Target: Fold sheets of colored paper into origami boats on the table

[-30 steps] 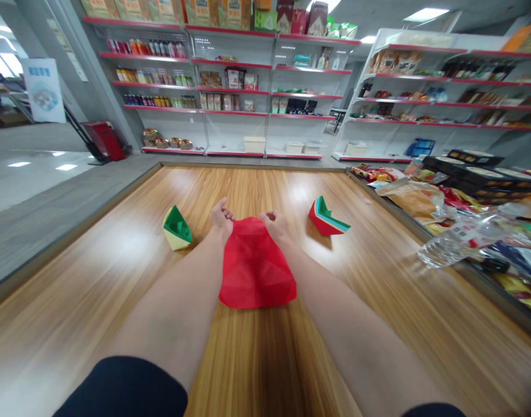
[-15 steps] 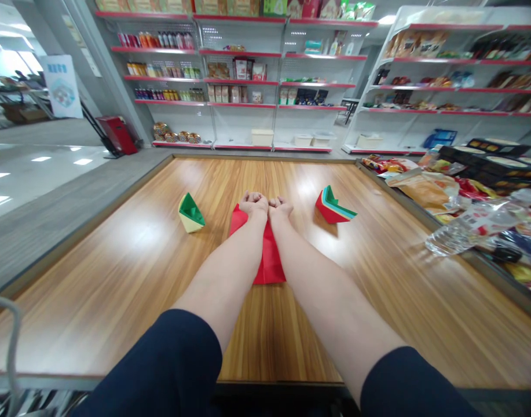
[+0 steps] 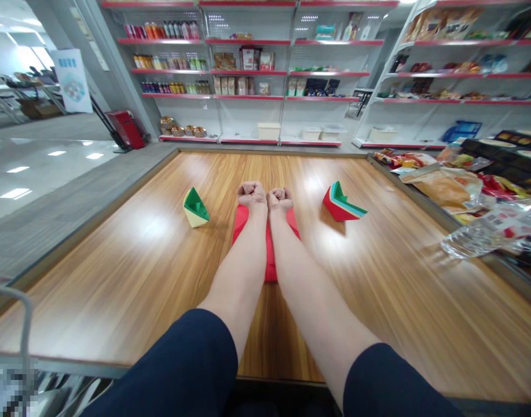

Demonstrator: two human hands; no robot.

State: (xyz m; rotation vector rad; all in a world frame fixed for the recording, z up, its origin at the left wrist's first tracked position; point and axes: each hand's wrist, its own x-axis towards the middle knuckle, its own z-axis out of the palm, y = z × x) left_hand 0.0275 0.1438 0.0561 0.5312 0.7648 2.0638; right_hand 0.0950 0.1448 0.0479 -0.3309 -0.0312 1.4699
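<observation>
A sheet of red paper [image 3: 271, 269] lies on the wooden table in front of me, mostly covered by my forearms. My left hand [image 3: 252, 193] and my right hand [image 3: 279, 198] are side by side at its far edge, fingers curled closed. The paper's far edge disappears under both hands, so the exact grip is hidden. To the left stands a folded paper boat [image 3: 196, 209], green inside and pale yellow outside. Another folded paper boat [image 3: 342, 204], red with blue, yellow and green layers, sits on the right.
A raised rim [image 3: 135, 190] borders the wooden tabletop. Along the right edge lie snack packets [image 3: 447, 188], black boxes and a clear plastic bottle [image 3: 478, 234]. Stocked shelves [image 3: 248, 72] stand behind the table. A grey cable [image 3: 27, 324] curves at the lower left.
My hands have come together from the paper's far corners, fingers now curled tighter. The red paper looks flatter against the table. Both boats stay in place while the view shifts.
</observation>
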